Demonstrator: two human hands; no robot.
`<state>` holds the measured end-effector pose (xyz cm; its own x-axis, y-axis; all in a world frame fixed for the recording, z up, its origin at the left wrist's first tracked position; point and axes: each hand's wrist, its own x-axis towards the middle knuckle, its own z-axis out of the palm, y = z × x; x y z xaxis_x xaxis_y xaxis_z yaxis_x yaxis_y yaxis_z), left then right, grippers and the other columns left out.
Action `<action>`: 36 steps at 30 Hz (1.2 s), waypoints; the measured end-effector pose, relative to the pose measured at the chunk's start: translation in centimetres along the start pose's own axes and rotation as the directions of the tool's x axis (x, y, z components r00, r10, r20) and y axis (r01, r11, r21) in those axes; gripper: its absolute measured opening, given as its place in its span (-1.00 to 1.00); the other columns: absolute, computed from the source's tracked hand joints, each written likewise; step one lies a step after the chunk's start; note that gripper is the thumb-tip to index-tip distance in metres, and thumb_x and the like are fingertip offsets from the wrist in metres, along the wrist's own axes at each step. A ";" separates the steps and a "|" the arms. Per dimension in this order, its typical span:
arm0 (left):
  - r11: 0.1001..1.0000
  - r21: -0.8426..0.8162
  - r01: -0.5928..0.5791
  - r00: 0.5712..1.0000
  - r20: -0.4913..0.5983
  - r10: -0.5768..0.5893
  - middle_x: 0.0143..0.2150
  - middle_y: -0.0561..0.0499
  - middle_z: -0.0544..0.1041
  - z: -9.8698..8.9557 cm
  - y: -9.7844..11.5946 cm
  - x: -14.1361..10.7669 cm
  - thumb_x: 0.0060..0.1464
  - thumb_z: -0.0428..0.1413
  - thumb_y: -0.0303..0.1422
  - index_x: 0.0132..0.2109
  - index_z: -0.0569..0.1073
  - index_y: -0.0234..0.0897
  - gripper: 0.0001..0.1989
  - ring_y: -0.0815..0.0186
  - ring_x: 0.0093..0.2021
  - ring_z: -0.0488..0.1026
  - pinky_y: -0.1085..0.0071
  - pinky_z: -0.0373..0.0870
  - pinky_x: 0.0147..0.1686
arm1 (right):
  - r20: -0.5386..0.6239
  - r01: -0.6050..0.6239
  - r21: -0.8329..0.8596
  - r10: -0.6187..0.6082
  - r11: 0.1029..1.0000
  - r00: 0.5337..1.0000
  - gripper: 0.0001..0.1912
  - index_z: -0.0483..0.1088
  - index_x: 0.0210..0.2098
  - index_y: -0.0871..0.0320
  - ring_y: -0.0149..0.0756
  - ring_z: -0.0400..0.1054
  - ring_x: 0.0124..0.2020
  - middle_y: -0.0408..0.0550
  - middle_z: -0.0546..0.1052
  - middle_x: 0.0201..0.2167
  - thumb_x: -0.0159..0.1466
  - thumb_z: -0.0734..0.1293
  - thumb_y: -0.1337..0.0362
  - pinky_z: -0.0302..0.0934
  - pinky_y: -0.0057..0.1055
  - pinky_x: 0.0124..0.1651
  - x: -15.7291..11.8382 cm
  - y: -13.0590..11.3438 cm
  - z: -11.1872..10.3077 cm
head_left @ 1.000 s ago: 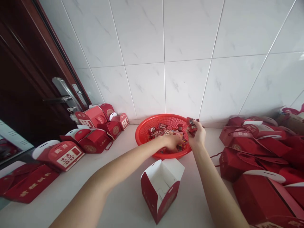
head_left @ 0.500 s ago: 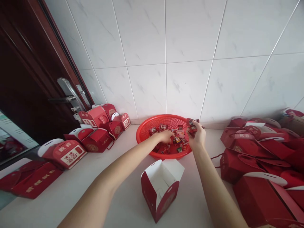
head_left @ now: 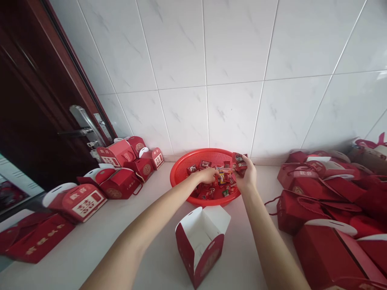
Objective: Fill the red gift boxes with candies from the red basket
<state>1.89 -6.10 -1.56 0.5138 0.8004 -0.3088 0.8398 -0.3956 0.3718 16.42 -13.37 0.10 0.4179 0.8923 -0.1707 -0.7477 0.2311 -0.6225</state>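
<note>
A red oval basket (head_left: pixel 185 161) stands against the tiled wall with small wrapped candies (head_left: pixel 206 192) inside. My left hand (head_left: pixel 209 175) reaches into it, fingers bent down at the candies; what they pinch, if anything, is too small to make out. Over the basket's right rim, my right hand (head_left: pixel 248 174) is closed round several red candy packets (head_left: pixel 240 163). In front of the basket is an open box (head_left: pixel 201 245), red outside and white inside, its flap raised towards the basket.
Closed red gift boxes (head_left: pixel 119 183) line the left side by a dark door (head_left: pixel 39 88) with a metal handle. More red boxes (head_left: pixel 335 245) are piled on the right. The white tiled wall (head_left: pixel 236 44) rises behind.
The whole view has shifted slightly, so everything sits a little lower and further left. Both hands stay at the basket, with the packets still in my right hand.
</note>
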 end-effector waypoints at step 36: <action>0.857 -0.250 -0.451 0.887 -0.230 0.400 -0.27 0.00 0.68 -0.5 0.7 -17.9 0.07 0.17 -0.52 -0.22 0.66 -0.29 -0.82 0.31 -0.25 0.57 0.46 0.42 -0.20 | 0.541 0.036 -0.404 0.208 0.914 0.815 -0.70 0.43 -0.46 0.15 -0.48 0.22 -0.66 -0.24 0.42 -0.59 0.00 0.57 0.16 0.06 -0.52 -0.63 -5.5 -3.7 2.0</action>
<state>-6.87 -20.48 4.69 0.7511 0.6557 0.0763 0.4440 -0.5873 0.6767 15.87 -18.38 4.85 -0.0941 0.9849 0.1452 -0.4598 0.0864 -0.8838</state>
